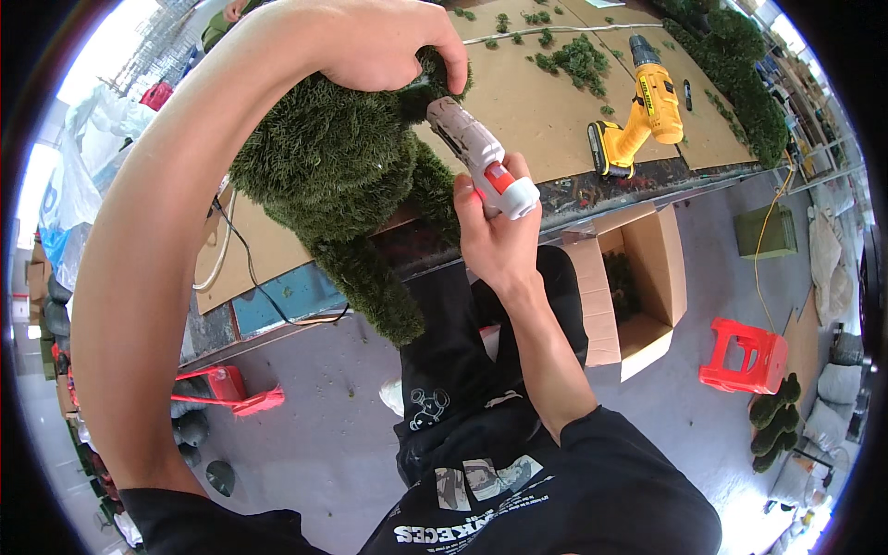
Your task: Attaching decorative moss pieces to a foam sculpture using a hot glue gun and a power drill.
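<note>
A figure of green artificial foliage (328,157) stands on the workbench, one leg-like part hanging over the near edge. My left hand (393,46) reaches over its top, fingers curled down onto the foliage; the fingertips are partly hidden. In my right hand (504,236) is a white and grey glue gun (472,139) with a red part, gripped with the fingers wrapped round it. The gun's front end points up and left, close to the figure beneath my left hand. Whether its tip touches the foliage I cannot tell.
A yellow cordless drill (652,106) lies on the cardboard-covered bench (518,102), near loose green sprigs (583,65) and a black marker (687,95). Below the bench's edge sits an open cardboard box (657,305). A red stool (745,356) stands to the right. A black cable (250,264) hangs at left.
</note>
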`<act>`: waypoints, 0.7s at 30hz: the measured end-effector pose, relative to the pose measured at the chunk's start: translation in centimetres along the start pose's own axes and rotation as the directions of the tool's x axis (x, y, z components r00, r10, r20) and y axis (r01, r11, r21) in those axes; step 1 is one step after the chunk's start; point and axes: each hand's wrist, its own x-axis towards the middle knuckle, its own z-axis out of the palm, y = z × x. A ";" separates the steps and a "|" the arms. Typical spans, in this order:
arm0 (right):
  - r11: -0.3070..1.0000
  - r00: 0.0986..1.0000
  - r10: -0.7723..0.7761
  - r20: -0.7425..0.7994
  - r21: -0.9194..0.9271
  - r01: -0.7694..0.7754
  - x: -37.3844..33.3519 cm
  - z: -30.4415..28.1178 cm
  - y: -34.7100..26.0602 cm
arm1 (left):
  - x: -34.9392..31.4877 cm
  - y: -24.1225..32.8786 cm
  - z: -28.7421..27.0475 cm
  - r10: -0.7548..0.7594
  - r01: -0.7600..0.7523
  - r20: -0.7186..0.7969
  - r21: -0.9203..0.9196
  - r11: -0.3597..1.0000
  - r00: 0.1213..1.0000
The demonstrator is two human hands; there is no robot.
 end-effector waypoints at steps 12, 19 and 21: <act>1.000 1.000 -0.005 0.005 -0.007 0.005 0.0 -0.2 0.3 | 0.2 0.3 -0.3 -0.052 0.052 0.037 0.000 0.999 0.998; 1.000 1.000 0.007 0.007 -0.017 -0.006 0.0 -0.1 -0.2 | -0.2 0.3 -0.1 -0.024 0.024 0.000 0.006 1.000 1.000; 1.000 1.000 0.018 0.025 0.015 -0.018 0.0 -0.1 -0.2 | 0.5 0.6 -0.4 -0.087 0.086 0.045 0.003 0.996 0.995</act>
